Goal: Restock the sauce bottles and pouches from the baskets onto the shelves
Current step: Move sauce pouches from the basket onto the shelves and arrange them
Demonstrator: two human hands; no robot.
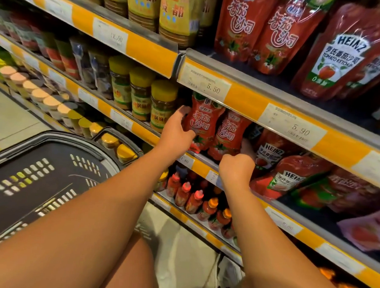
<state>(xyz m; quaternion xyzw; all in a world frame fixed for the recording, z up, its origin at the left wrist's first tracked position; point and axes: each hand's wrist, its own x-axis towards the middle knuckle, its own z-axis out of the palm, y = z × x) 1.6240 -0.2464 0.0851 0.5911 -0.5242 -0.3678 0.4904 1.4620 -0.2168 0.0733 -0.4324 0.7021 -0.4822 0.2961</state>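
At the lower left of the frame sits a black plastic basket (pixel 43 177) with a slotted, perforated floor and a curved rim. Above and right of it, along the middle shelf, stand squat glass jars with yellow screw caps (pixel 163 104) — ribbed lids, paper labels. Just right of those jars, at the centre of the frame, the left hand (pixel 176 130) grips a soft red tomato-sauce pouch (pixel 203 125), thumb curled over its glossy front and fingers wrapped behind its left edge; the pouch stands upright on the middle shelf, under a yellow price rail (pixel 246 102). A second red pouch (pixel 230 136) leans against it on the right. Below that one the right hand (pixel 236 169) is curled with knuckles toward the camera, touching the second pouch's base; whether its fingers pinch the pouch I cannot tell. Further right lie crinkled red Heinz ketchup pouches (pixel 291 175) — tilted, overlapping. On the shelf beneath stand slim red bottles with orange caps (pixel 195 198).
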